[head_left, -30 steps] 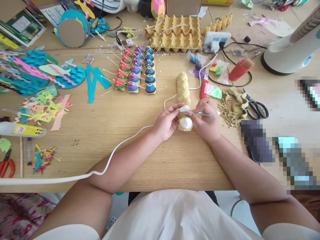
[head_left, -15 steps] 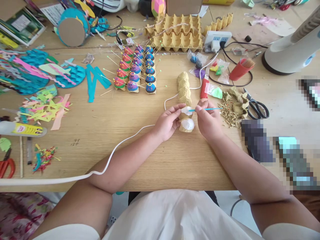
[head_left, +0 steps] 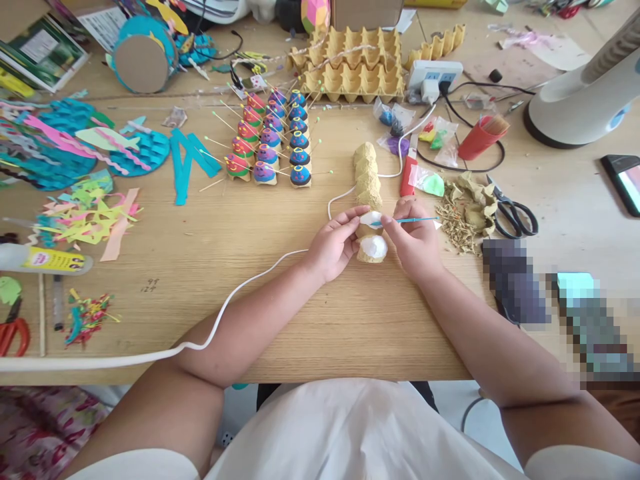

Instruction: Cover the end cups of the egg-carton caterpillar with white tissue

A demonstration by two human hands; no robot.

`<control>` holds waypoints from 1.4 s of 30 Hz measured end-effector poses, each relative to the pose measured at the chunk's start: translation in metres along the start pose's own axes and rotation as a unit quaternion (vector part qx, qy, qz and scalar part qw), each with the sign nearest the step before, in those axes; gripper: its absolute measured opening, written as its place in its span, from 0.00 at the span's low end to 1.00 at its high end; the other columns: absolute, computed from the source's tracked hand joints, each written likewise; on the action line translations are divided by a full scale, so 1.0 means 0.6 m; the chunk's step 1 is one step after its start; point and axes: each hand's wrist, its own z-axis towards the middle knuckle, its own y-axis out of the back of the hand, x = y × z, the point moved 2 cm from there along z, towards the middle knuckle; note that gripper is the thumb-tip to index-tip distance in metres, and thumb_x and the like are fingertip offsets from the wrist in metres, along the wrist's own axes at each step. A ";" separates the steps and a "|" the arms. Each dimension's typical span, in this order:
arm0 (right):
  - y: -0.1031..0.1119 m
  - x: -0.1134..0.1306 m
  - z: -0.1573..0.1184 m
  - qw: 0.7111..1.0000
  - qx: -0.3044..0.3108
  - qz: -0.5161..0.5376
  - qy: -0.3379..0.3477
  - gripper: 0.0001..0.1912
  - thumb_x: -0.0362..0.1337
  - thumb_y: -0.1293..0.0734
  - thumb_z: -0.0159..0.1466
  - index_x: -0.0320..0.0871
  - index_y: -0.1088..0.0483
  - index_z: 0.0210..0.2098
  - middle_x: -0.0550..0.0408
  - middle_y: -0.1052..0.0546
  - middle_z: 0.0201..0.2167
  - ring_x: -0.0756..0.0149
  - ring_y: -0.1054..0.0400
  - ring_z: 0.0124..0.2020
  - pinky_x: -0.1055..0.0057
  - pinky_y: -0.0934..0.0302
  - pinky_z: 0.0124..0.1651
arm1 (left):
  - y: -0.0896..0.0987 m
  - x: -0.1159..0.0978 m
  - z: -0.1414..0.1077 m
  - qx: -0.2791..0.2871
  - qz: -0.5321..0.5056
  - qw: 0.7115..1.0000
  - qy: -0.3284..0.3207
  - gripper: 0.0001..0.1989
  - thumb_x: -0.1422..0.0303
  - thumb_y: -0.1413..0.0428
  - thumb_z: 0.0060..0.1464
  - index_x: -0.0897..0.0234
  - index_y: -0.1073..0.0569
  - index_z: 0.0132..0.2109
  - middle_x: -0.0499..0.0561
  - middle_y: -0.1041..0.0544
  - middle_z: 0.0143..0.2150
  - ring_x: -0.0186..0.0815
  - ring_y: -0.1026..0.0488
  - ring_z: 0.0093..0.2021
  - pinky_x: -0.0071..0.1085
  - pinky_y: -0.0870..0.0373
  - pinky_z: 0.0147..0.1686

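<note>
right hand [head_left: 417,243]: pinches blue tool [head_left: 417,219] between thumb and fingertips, other fingers curled
blue tool, long axis: lies crosswise, tip pointing left, tail end sticking out to the right past the hand
tip vs white patch [head_left: 370,217]: just left of the pinch, appears to touch; exact contact too small to tell
left hand [head_left: 327,250]: grips left edge of egg-carton strip [head_left: 367,177], thumb and index close to white patch, rest curled alongside
egg-carton strip, position: between both hands, on table [head_left: 300,320]
egg-carton strip, long axis: runs away from body, roughly square to blue tool
nearer hand: left, touching strip; right, at tool, just right of white patch
white-covered near bump [head_left: 373,247]: at body end, below both sets of fingertips
farther right: red-handled cutter [head_left: 409,177] beyond right hand, then black scissors [head_left: 517,217]
</note>
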 end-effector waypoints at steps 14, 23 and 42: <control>0.000 0.005 0.000 0.999 -0.026 0.005 0.032 0.22 0.52 0.23 0.66 0.47 0.34 0.29 0.58 0.34 0.34 0.64 0.36 0.38 0.61 0.38 0.48 | -0.007 0.000 -0.003 -0.006 -0.011 1.000 -0.017 0.10 0.77 0.42 0.67 0.61 0.16 0.44 0.47 0.14 0.40 0.28 0.20 0.37 0.23 0.26 0.40; -0.008 -0.005 -0.001 0.973 -0.091 0.175 -0.120 0.22 0.58 0.24 0.66 0.51 0.35 0.35 0.64 0.34 0.24 0.68 0.39 0.27 0.68 0.43 0.34 | -0.006 -0.010 -0.005 -0.026 -0.049 0.998 -0.002 0.06 0.69 0.39 0.67 0.64 0.17 0.46 0.50 0.14 0.41 0.30 0.19 0.38 0.26 0.27 0.38; -0.019 -0.006 -0.024 0.977 0.013 0.101 -0.186 0.27 0.62 0.24 0.63 0.50 0.37 0.33 0.62 0.29 0.27 0.68 0.35 0.29 0.66 0.40 0.36 | 0.004 -0.010 0.005 -0.017 -0.057 0.998 -0.018 0.21 0.70 0.22 0.45 0.61 0.19 0.45 0.46 0.13 0.41 0.31 0.17 0.39 0.27 0.25 0.40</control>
